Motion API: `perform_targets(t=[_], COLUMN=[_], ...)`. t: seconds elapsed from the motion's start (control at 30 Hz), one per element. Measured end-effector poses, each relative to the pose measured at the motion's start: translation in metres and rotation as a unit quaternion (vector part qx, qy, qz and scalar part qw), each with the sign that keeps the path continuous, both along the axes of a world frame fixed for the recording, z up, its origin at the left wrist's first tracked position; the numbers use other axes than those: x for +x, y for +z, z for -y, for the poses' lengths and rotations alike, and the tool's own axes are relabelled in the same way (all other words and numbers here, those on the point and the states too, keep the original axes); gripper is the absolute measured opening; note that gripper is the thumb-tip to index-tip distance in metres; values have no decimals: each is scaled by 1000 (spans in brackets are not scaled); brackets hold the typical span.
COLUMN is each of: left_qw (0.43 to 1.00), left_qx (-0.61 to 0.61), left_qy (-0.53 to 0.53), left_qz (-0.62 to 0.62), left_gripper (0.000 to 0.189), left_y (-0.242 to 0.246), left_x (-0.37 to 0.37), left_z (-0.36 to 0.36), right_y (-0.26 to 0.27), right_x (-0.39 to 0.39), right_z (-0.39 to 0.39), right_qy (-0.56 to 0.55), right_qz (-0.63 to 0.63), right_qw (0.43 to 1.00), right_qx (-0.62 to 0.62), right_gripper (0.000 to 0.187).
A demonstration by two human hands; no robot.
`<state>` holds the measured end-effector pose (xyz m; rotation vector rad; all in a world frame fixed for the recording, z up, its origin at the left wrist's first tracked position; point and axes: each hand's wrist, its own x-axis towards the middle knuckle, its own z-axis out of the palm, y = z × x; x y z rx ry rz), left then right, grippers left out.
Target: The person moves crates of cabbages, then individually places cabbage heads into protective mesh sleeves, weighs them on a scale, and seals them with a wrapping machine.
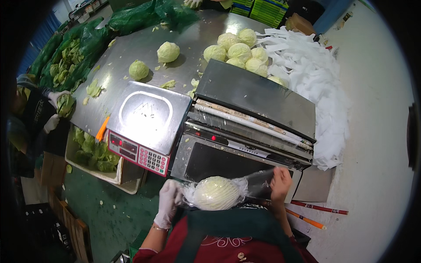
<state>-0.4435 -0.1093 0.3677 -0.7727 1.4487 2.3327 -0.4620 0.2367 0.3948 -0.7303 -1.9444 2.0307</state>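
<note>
A pale cabbage (217, 193) in a white foam net, with clear plastic film around it, hangs between my hands just in front of my apron. My left hand (169, 200), in a white glove, grips the gathered film on the cabbage's left side. On the other side, my bare right hand (280, 184) pinches the stretched end of the clear film (260, 182). Directly beyond lies the black plate (227, 162) of a film wrapping machine (256, 102), whose film roll (250, 120) sits behind a bar with a red light.
A weighing scale (144, 111) stands left of the wrapper, near an orange-handled knife (103, 129). Several cabbages (239, 52) and white foam nets (299, 65) lie behind. At left, a co-worker's gloved hands (52, 123) hold a cabbage (65, 105) above a leaf-filled bin (95, 154).
</note>
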Motion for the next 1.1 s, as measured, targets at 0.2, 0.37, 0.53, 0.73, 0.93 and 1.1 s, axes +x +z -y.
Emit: perform_targets(t=[0.2,0.37,0.53,0.73,0.93,1.1], left_qw=[985,951,873,809,911,728], left_qx=[34,87,242,-121,-201,-33], left_qy=[-158,-207,-408,-451,-142,-506], left_qz=[-66,-214,-112,-357,-330,-462], left_gripper=[22,26,16,25,37,81], left_y=[8,39,60,50,83,74], left_x=[-13,-65,-55,-55,-81,-71], left_z=[-43,-63,-88,-51,-21,-20], right_y=[-21,3,60,51,44,62], right_x=[-61,-65,-78,-68,-59,-31], right_z=[88,112,105,117,117,119], right_qy=[170,177,191,642,588,379], right_qz=[-176,-306,-516,-102,290,404], right_qw=[898,923,825,760,637,758], right_qx=[367,152,131,-18,-406,-345], right_gripper=[6,9,9,9,30,35])
